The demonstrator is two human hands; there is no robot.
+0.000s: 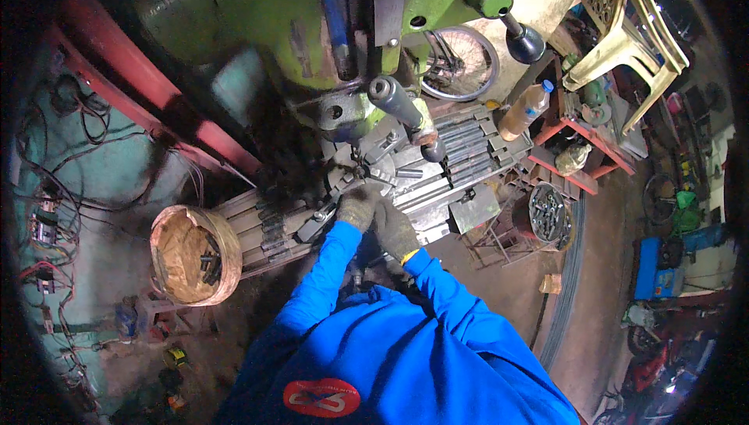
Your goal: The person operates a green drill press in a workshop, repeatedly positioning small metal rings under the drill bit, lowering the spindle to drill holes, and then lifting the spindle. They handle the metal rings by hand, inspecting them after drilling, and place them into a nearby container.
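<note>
Both my hands wear grey work gloves and meet at the near side of a round metal work-holding fixture under the head of a green machine. My left hand has its fingers curled in at the fixture's near edge. Right beside it, my right hand is closed with its fingertips turned toward the left one. Whatever lies between the fingers is hidden by the gloves. Just above the fixture sits the dark spindle end. A grey cylindrical handle slants over the fixture's far side.
A slotted metal machine table carries a plastic bottle of brown liquid. At left stands a paper-lined tub with dark metal pieces. A round container of metal parts stands right. A black-knobbed lever juts out above.
</note>
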